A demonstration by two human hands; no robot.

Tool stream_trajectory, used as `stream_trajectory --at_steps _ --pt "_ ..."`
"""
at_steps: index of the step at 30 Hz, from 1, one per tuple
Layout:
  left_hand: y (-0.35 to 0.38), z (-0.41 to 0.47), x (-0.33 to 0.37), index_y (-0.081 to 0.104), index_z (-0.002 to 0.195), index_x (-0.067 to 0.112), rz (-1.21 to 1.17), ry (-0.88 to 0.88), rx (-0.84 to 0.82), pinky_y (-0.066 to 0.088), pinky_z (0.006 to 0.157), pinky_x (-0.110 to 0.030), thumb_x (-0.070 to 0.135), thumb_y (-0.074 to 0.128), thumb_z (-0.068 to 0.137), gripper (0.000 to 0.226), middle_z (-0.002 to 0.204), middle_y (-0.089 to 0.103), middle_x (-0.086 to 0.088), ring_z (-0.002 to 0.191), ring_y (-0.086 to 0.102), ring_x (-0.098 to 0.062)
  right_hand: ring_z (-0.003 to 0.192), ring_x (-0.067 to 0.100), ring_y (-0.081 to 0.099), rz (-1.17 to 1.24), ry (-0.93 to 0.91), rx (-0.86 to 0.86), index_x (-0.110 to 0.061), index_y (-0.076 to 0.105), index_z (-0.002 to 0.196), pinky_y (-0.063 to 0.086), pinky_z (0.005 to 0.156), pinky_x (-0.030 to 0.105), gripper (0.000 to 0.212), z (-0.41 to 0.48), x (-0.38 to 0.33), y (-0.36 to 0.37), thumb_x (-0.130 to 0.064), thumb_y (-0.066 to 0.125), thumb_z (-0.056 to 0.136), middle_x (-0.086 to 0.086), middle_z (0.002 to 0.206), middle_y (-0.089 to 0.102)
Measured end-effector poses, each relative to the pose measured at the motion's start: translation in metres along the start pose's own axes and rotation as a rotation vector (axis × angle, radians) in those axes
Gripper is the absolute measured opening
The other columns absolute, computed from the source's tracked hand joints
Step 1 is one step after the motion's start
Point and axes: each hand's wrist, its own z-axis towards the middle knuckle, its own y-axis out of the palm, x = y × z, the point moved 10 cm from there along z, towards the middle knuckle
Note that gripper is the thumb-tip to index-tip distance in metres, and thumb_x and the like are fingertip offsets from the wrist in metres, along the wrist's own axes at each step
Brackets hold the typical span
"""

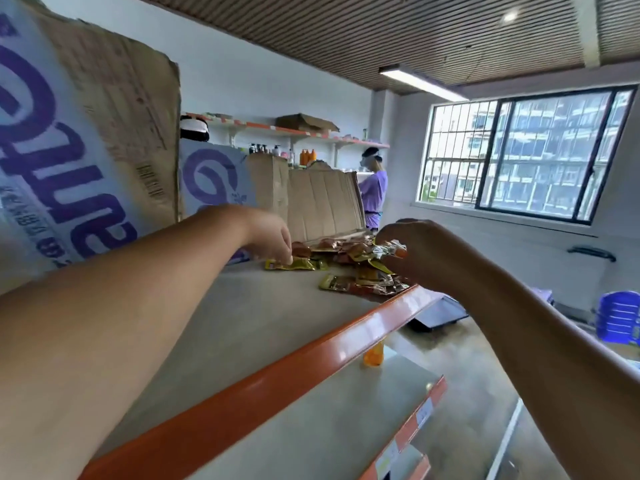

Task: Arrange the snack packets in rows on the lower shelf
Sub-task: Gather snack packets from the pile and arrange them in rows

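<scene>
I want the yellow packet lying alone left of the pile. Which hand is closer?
Left. The left hand has its curled fingertips right on the yellow packet. The right hand is off to its right, pinching other packets above the pile.

Centre of frame: a pile of snack packets [360, 271] lies toward the far end of the upper shelf [242, 313], with the left hand [273, 242] pinching at the pile's left edge and the right hand [419, 251] holding several at its right. Left of frame: a large carton [86, 150] stands on the same shelf, a second carton [214, 181] behind it and an open-flapped carton [322, 202] behind the pile. Lower centre: the lower shelf [329, 431] lies below the upper one, a bottle [374, 355] standing on it; a window [519, 150] fills the upper right.
</scene>
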Motion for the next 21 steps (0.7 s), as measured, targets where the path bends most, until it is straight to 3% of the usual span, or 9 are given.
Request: stream_trajectory --at_steps 5,11,15,19,21 --pt "0.002 0.024 0.010 0.072 0.122 0.028 -0.014 -0.044 -0.039 0.055 0.080 -0.029 0.039 0.067 0.097 0.027 0.114 0.070 0.005 0.097 0.067 -0.016 0.095 0.023 0.066 0.018 -0.053 -0.002 -0.021 0.071 0.119 0.051 0.084 0.033 0.031 0.035 0.015 0.012 -0.029 0.074 0.089 0.004 0.115 0.071" --pt "0.019 0.055 0.019 0.071 0.124 0.029 -0.070 -0.157 -0.093 0.060 0.092 -0.040 0.032 0.066 0.096 0.028 0.117 0.070 0.000 0.098 0.071 -0.021 0.088 0.014 0.062 0.100 -0.118 -0.036 -0.021 0.071 0.118 0.052 0.082 0.030 0.029 0.082 0.031 0.035 -0.032 0.071 0.091 -0.001 0.113 0.071" --pt "0.012 0.073 0.027 0.071 0.123 0.029 -0.095 -0.233 -0.010 0.053 0.075 -0.028 0.026 0.060 0.100 0.026 0.112 0.068 0.003 0.095 0.068 -0.017 0.087 0.009 0.058 0.068 -0.193 -0.176 -0.025 0.067 0.121 0.043 0.065 0.021 0.029 0.118 0.044 0.062 -0.037 0.067 0.094 -0.006 0.118 0.067" --pt "0.015 0.100 0.040 0.064 0.138 0.025 -0.072 -0.297 0.039 0.044 0.096 -0.026 0.019 0.052 0.102 0.038 0.141 0.060 0.001 0.122 0.058 -0.021 0.097 0.017 0.063 0.098 -0.251 -0.287 -0.024 0.067 0.119 0.053 0.082 0.031 0.027 0.147 0.053 0.088 -0.033 0.067 0.094 -0.002 0.118 0.066" --pt "0.026 0.111 0.046 0.061 0.141 0.024 -0.049 -0.299 0.030 0.044 0.104 -0.030 0.024 0.053 0.101 0.041 0.143 0.059 -0.001 0.126 0.056 -0.024 0.093 0.016 0.064 0.105 -0.282 -0.338 -0.025 0.069 0.119 0.053 0.081 0.031 0.025 0.162 0.053 0.100 -0.030 0.066 0.094 -0.002 0.116 0.068"
